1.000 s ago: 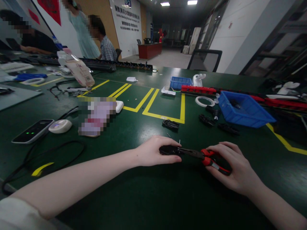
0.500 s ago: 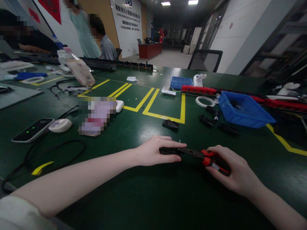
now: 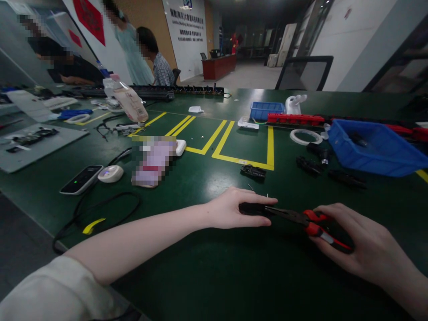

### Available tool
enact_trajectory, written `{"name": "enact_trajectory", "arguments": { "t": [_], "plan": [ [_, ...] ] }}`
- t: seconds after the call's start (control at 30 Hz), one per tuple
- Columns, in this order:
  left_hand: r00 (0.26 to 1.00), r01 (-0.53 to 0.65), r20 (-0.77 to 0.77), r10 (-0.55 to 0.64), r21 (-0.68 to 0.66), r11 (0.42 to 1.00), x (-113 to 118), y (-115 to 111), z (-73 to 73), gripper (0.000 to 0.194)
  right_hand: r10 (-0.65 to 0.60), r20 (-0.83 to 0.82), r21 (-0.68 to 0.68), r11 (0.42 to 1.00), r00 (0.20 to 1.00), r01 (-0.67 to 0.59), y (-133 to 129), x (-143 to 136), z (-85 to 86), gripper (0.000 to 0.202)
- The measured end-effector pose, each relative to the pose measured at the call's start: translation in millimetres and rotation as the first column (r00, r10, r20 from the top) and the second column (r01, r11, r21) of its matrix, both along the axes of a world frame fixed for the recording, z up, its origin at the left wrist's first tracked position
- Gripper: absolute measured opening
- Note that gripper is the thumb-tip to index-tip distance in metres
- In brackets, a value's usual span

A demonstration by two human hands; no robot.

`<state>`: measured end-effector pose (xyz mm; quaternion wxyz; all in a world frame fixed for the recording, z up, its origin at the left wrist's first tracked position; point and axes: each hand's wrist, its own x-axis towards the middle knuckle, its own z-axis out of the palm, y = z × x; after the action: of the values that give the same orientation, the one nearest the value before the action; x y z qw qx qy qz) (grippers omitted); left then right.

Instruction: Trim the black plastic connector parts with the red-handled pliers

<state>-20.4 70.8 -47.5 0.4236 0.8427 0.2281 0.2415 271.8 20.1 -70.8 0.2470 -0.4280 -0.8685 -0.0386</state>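
Near the front middle of the green table [image 3: 200, 267], my left hand [image 3: 240, 209] holds a small black part [image 3: 252, 208] between thumb and fingers. My right hand [image 3: 351, 240] is wrapped round the red and black handles of long-nose pliers [image 3: 314, 220]. The pliers' jaws point left and reach the right end of the black part; whether they grip it is hard to tell. Two thin pins stick up just beyond my left fingers. Behind them lies another black part [image 3: 253, 171], with more black parts [image 3: 309, 165] farther right.
A blue bin [image 3: 374, 151], a tape ring [image 3: 306, 137] and a red strip [image 3: 296, 119] are at the right. On the left are a phone [image 3: 155, 162], a bottle [image 3: 130, 100], a white case [image 3: 110, 174] and cables. People are across the table.
The view has turned left, so the scene appears farther right. My left hand still holds the black part; the pliers' handles look slightly farther from it.
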Motion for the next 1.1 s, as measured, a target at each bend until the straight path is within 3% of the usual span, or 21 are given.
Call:
{"name": "enact_trajectory", "arguments": {
  "t": [0.17,0.37,0.47,0.63,0.8,0.93,1.1],
  "plan": [
    [0.995,-0.055,-0.084,0.05,-0.057,0.997,2,-2,3.2,0.052,-0.025,-0.014,-0.041,0.999,1.0,0.025,-1,0,0.0,0.037],
    [0.975,-0.089,-0.186,0.122,0.173,0.981,3,-3,1.7,0.042,0.015,0.036,-0.048,0.999,0.999,-0.013,0,2,0.1,0.037],
    [0.971,-0.079,-0.202,0.124,0.215,0.973,4,-3,0.8,0.041,0.023,0.041,0.001,1.0,0.999,-0.023,0,2,-1.0,0.04],
    [0.979,-0.15,-0.131,0.155,0.044,0.988,3,-4,3.4,0.05,-0.003,0.008,-0.055,0.998,1.0,0.004,0,0,-0.2,0.04],
    [0.976,-0.218,-0.034,0.215,-0.166,0.962,2,-4,6.9,0.058,-0.068,-0.105,-0.134,0.99,0.992,0.054,-4,-7,3.9,0.032],
    [0.97,-0.21,0.047,0.239,-0.33,0.92,2,-4,6.6,0.06,-0.091,-0.143,-0.16,0.985,0.986,0.068,-5,-9,6.2,0.028],
    [0.984,-0.107,0.095,0.151,-0.36,0.927,1,-4,4.7,0.058,-0.09,-0.141,-0.164,0.984,0.986,0.066,-5,-8,6.3,0.029]
  ]
}}
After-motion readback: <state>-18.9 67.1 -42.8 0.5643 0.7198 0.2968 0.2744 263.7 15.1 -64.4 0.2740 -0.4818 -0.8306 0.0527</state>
